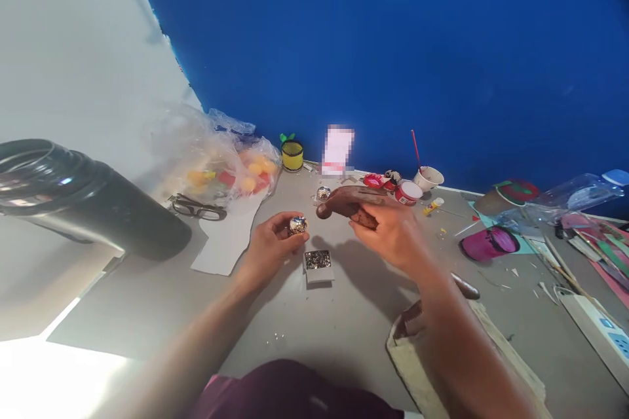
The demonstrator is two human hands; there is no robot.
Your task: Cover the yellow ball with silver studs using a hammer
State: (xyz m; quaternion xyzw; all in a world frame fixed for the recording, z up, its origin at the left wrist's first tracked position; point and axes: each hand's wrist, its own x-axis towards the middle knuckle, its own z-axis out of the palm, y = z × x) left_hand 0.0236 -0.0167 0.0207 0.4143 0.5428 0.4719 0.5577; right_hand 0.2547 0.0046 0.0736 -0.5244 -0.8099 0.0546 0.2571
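Observation:
My left hand [269, 245] is closed around a small shiny ball [297, 225] covered in silvery bits, held above the grey table. My right hand [393, 232] is closed on a brown object [346, 201] that I cannot identify; it sticks out to the left, toward the ball. Directly below the ball, a small open white box [318, 266] of glittery pieces rests on the table. A second shiny ball [323, 194] lies farther back.
A black cylinder [73, 200] lies at the left, with spectacles [198, 208] and a plastic bag of coloured things [230, 167] behind. Small paint pots [407, 192], a cup with a red stick [428, 177], a pink disc [489, 243] and paper scraps crowd the right.

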